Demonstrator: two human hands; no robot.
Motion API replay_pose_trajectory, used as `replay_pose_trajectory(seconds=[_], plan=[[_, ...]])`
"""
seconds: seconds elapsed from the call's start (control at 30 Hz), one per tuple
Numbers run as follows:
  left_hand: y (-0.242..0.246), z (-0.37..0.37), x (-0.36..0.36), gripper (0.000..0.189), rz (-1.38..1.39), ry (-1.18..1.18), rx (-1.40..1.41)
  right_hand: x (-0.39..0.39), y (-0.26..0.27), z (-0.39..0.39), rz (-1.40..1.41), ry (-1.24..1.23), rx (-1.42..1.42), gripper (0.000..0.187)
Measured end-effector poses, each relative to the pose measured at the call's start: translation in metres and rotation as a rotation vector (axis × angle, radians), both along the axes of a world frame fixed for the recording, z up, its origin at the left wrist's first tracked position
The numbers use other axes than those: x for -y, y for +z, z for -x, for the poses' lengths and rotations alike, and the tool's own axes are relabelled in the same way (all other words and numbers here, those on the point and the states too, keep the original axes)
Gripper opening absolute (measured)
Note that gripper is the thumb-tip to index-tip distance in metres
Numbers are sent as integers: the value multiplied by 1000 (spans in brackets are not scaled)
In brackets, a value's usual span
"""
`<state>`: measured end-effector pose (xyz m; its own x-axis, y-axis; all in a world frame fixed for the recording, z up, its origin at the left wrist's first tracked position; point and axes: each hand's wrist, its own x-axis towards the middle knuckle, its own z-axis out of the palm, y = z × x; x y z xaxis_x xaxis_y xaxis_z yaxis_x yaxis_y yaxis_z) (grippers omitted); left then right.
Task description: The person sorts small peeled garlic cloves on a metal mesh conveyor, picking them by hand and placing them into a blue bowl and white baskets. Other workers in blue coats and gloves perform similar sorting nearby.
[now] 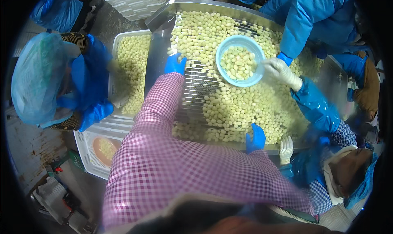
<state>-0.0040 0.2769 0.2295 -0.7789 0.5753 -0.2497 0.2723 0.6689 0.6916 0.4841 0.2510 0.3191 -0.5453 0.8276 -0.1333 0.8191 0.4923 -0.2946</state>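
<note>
My left hand [175, 64], in a blue glove, reaches to the left end of a slatted metal sorting table [196, 94]. Its fingers are apart beside loose pale green oval fruits [202, 34], with nothing visible in its grasp. At the table's near edge, my right hand [256, 139], also blue-gloved, has its fingers spread against more of the fruits; no fruit shows in it. A light blue plastic basin [219, 66] partly filled with the same fruits rests on the layer between my hands, toward the far side.
A co-worker's white-gloved hand [281, 71] is at the basin's right rim; another white glove [286, 149] lies near my right hand. A blue-sleeved arm [299, 28] leans in opposite. At left, a person in a hair cover [40, 80] bends by a fruit-filled white crate [115, 46].
</note>
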Motion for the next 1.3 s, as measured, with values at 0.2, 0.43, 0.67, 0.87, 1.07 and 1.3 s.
replay_pose_trajectory(seconds=[0.2, 0.43, 0.67, 0.87, 1.07, 1.3], plan=[[26, -1, -17, 48, 169, -129, 39, 3, 1, 1, -72, -1, -88, 46], [10, -23, -18, 53, 52, -38, -87, 5, -4, -3, -114, 21, -110, 44], [7, -17, -25, 40, 140, -2, 3, 7, -10, -7, -23, -23, -62, 42], [4, -28, -25, 48, 56, 50, -9, 8, -11, -7, -32, -20, -58, 39], [-3, -27, -33, 58, 82, 92, -50, 9, -10, -7, -13, -25, -52, 38], [5, -20, -44, 56, 159, 141, 60, 8, -3, -7, -50, 5, -75, 36]])
